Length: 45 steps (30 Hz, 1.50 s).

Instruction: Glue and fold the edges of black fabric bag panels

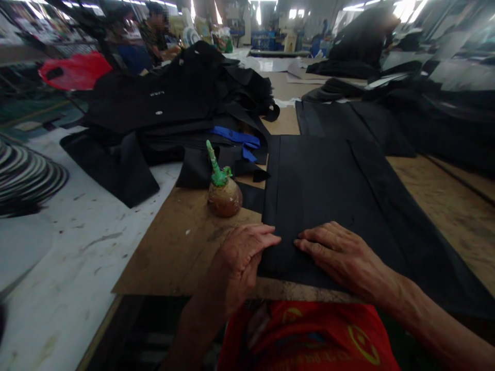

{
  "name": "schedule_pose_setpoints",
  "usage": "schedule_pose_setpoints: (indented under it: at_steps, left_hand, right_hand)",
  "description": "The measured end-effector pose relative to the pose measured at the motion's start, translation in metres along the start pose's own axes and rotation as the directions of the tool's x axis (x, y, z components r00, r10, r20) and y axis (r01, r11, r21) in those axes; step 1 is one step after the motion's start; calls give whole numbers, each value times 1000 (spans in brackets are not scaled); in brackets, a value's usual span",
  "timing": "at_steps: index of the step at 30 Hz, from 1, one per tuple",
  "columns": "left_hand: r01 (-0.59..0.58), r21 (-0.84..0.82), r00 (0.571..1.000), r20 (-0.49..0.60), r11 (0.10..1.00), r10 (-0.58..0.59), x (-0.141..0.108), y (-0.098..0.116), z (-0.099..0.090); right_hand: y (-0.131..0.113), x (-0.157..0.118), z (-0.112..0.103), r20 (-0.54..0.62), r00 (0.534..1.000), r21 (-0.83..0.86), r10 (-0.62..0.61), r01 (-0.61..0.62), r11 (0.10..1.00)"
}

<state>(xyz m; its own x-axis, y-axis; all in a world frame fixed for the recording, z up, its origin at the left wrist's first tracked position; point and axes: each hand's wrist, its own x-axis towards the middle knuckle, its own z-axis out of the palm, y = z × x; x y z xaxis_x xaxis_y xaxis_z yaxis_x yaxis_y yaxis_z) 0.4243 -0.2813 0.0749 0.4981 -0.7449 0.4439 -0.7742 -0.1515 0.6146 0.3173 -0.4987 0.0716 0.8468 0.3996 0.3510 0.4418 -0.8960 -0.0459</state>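
A flat black sheet [317, 180] with folded-over edges lies on the brown board [166, 257] in front of me. At its left edge rests my left hand [245, 250], fingers extended toward the right and holding nothing. My right hand [336, 252] lies on the sheet's near part, palm down, fingers stretched out to the left. A small gap separates the fingertips of both hands. Just beyond my left hand stands a round brown pot [225, 198] with a green top and an upright green handle.
Black pieces are heaped [154, 103] at the back left, with a blue strip [235, 135] beside them. More black material [456, 118] lies at the right. Stacked rounded pieces [29, 178] sit on the white tabletop [88, 247]. A person [154, 31] is at the far left.
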Motion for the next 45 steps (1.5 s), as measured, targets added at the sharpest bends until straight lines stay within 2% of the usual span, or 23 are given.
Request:
schedule_pose_setpoints:
  at_steps: [5,9,14,20,31,40,45]
  left_hand:
    - [-22,18,997,69,1000,21,0,-2,2]
    - [-14,22,996,91,1000,12,-1,-3,4]
    - [15,25,997,71,1000,-17,1,0,5]
    - [71,143,991,99,987,-86,7,0,10]
    - [63,195,991,106,979,-85,7,-3,12]
    - [81,183,990,100,980,-100,7,-1,11]
    - [81,170,990,100,982,-99,6,-1,12]
  right_hand:
    - [-1,-4,1,57,998,-36,5,-3,999]
    - [-1,0,1,52,999,-55,-13,16,998]
    - [-2,2,-2,56,998,-44,-28,30,999]
    - [-1,5,-4,53,998,-21,-17,18,1000]
    - [2,-7,-8,107,992,232,59,-83,969]
    - [-1,-8,-12,87,996,225,-5,-14,974]
    - [-5,-10,-12,110,994,166,-26,8,986]
